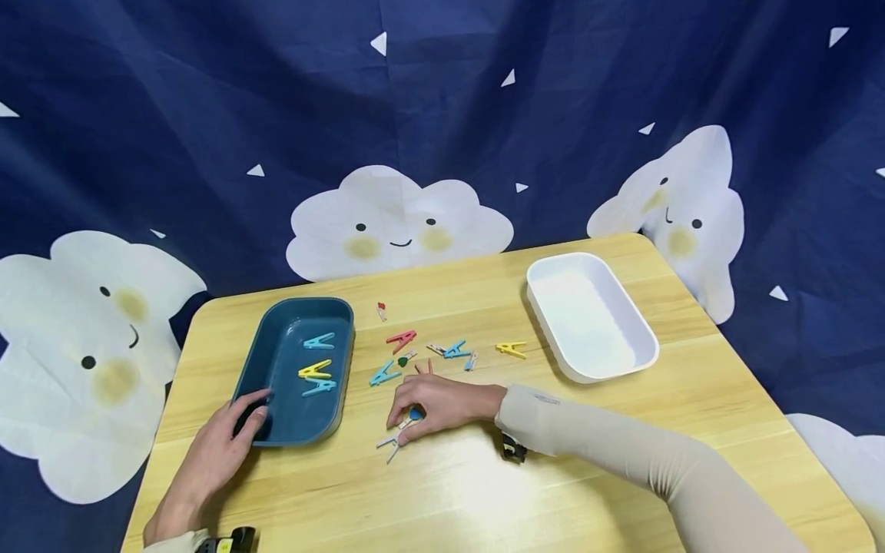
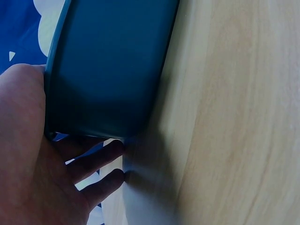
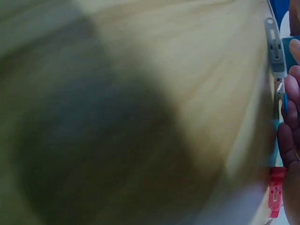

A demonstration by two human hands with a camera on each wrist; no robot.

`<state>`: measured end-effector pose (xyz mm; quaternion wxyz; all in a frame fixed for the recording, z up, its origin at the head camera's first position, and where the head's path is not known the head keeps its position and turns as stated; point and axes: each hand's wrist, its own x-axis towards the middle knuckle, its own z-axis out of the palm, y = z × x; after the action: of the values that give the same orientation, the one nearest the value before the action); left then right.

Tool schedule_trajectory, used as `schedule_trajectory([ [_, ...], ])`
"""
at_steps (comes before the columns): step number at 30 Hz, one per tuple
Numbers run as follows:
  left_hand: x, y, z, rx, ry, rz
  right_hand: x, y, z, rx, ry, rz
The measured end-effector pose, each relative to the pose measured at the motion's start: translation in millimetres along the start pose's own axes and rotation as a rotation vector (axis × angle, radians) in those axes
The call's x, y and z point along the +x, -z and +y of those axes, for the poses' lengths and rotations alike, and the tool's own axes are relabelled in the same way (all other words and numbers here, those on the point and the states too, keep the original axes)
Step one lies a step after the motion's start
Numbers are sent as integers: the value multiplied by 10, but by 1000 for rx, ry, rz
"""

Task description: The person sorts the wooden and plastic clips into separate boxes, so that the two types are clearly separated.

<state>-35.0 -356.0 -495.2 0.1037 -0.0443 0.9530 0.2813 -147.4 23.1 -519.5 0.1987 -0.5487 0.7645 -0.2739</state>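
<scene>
My left hand (image 1: 220, 444) holds the near-left corner of a dark teal tray (image 1: 297, 441), thumb and index finger over the rim. Other fingers lie along the outside, as the left wrist view shows. Inside the tray lie two light blue clothespins (image 1: 319, 341) and a yellow clothespin (image 1: 315, 369). Over the table, my right hand (image 1: 442, 403) has its thumb tip at a grey clothespin (image 1: 391, 445); no pinch on it shows. Beneath that hand lies a small wooden peg with a blue heart (image 1: 415, 414). A pink clothespin (image 3: 276, 192) lies close by, partly hidden in the head view.
Beyond the right hand lie a red clothespin (image 1: 402, 340), a light blue clothespin (image 1: 384, 373), a blue clothespin (image 1: 455, 349), a yellow clothespin (image 1: 512, 349) and several small pegs. A white tray (image 1: 646, 355) stands at the right on the wooden table (image 1: 733, 430).
</scene>
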Motion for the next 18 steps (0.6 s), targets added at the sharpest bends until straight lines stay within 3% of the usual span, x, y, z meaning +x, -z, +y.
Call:
schedule_trajectory([
  [13, 1, 2, 4, -4, -3, 1, -31, -81, 11, -204, 60, -8],
  [18, -2, -4, -1, -8, 5, -2, -23, -98, -3, -203, 80, 15],
])
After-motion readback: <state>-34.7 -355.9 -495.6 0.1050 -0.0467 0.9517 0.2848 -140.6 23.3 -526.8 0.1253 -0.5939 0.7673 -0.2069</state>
